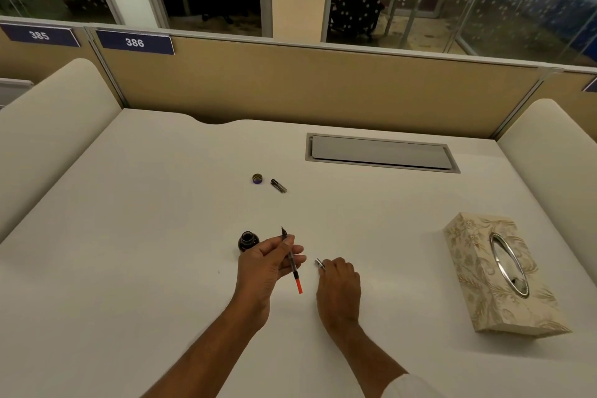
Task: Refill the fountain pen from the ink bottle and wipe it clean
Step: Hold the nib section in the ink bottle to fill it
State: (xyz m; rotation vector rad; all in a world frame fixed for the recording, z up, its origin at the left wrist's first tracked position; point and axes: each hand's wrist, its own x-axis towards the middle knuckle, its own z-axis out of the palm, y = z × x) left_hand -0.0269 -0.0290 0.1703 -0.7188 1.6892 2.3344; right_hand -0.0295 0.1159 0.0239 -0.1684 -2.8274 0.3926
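You had the fountain pen (291,258) stripped down at this point: your left hand (268,263), just below the centre of the frame, pinched the nib section between thumb and fingers, nib pointing toward the top of the frame and the orange-ended converter hanging out below your palm. The ink bottle (247,241) stood open on the desk (161,220), touching or just behind your left fingers at the hand's upper left. Its cap (257,178) lay well apart, higher in the frame near the middle, with a short dark pen part (278,185), probably the pen's cap, just to its right.

Your right hand (339,281), right of centre, was curled over a silvery piece (319,263) on the desk, likely the barrel. Whether you gripped it or only rested on it, I could not tell.

So the opening and dismantling looked done. Whether the converter was already filled I could not judge; its body was too small to read. Wiping seemed still ahead: the tissue box (497,271) sat untouched at the right of the frame, no tissue out. Reassembly and recapping of pen and bottle also remained.
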